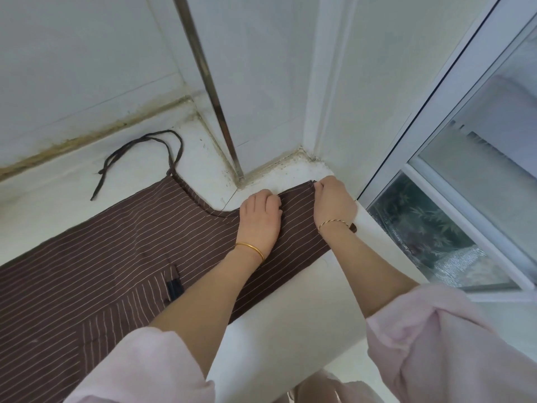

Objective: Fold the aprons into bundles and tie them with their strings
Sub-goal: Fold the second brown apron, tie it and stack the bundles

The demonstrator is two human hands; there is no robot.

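Observation:
A brown apron (122, 251) with thin white stripes lies spread flat on a white ledge (279, 321). Its bib end points toward the wall corner. My left hand (260, 213) has its fingers curled onto the bib's top edge at the left. My right hand (334, 199) pinches the bib's top right corner by the window frame. A dark waist string (139, 152) lies looped and loose on the ledge at the back left, joined to the apron's side. A pocket with dark pens (174, 282) shows near my left forearm.
White tiled walls (87, 68) meet the ledge at the back, with a metal strip (209, 82) running down the corner. A sliding window (465, 184) with frosted glass stands at the right. The ledge's front edge drops off below my arms.

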